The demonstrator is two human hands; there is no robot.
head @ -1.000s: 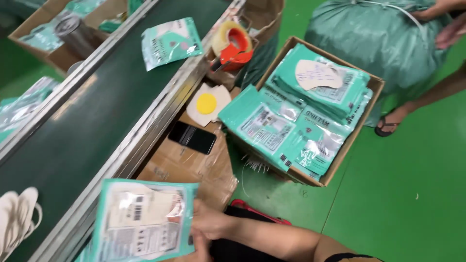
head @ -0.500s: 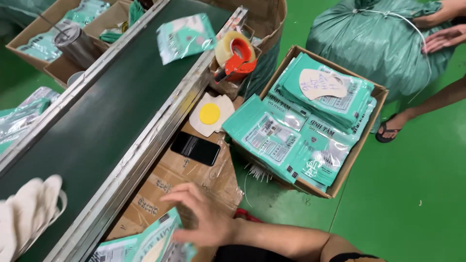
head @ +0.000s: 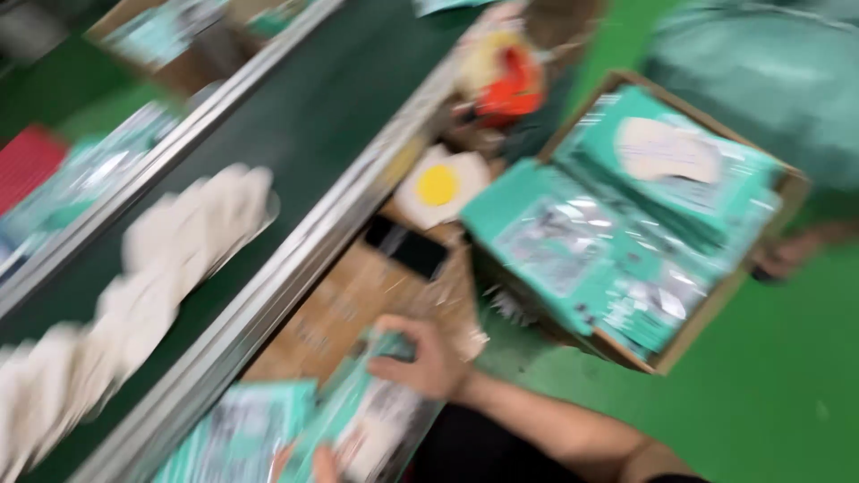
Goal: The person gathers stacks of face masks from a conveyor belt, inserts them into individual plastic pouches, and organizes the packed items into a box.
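Two teal packets [head: 295, 429], right hand [head: 425, 358] gripping one — left hand's fingertips [head: 313, 461] beneath

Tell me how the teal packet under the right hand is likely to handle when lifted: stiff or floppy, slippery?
The teal packet looks flat and thin, so probably light and somewhat floppy. Its glossy clear front suggests plastic film, likely slippery. The right hand grips its top edge; the frame is blurred, so this is tentative.
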